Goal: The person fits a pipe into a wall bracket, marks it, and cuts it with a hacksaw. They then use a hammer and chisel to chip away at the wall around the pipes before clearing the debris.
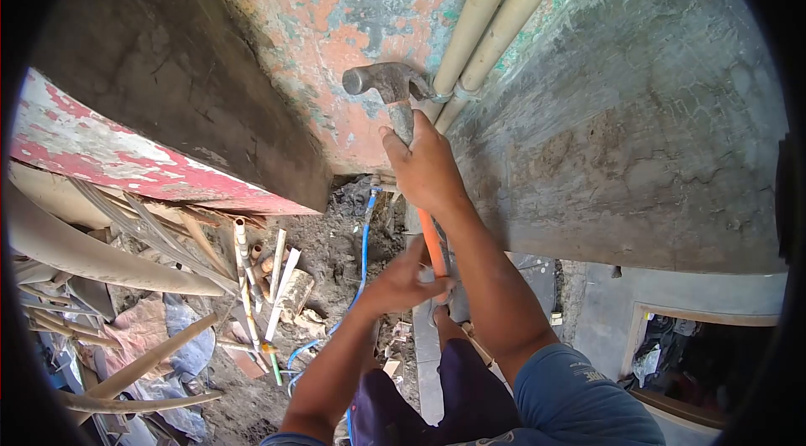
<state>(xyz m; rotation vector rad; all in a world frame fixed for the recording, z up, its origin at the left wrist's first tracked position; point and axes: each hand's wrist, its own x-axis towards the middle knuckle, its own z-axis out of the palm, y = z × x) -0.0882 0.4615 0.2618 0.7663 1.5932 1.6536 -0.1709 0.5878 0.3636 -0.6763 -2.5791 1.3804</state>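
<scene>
A claw hammer [388,80] with a dark metal head and an orange handle is held up against the wall. Its claw meets a bracket [460,93] on two pale pipes [484,20], while the striking face points left. My right hand [426,162] wraps the upper handle just below the head, thumb raised along it. Lower down, my left hand [401,282] closes around the end of the orange handle, its thumb across it. Both pipes run up the peeling orange and green wall [353,5].
To the right stands a grey plastered wall [621,135]; to the left, a dark wall block [168,52] with a pink edge. A blue hose [365,236] crosses the dirt. Branches [159,354], pipe pieces [245,266] and rubble lie lower left. An opening [705,362] shows lower right.
</scene>
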